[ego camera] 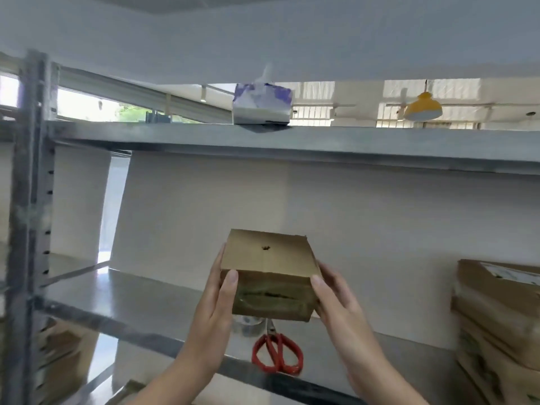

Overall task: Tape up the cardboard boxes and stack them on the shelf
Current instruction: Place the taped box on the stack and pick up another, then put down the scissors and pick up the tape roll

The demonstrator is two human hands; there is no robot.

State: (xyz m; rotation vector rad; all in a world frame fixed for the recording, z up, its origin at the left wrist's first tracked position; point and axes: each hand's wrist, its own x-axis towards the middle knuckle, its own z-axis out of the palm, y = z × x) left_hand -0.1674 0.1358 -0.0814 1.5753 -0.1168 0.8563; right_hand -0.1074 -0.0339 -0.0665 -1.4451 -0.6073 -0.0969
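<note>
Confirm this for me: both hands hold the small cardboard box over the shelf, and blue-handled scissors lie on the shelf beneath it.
One thing is wrong: the scissors have red handles, not blue, as the head view shows. The rest holds: the left hand and right hand hold the cardboard box over the shelf, scissors lying beneath it.

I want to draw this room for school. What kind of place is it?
Probably a storeroom or packing area. It has metal shelving, a stack of cardboard boxes at the right, and red scissors beside a tape roll. The left hand and right hand hold a small box.
</note>
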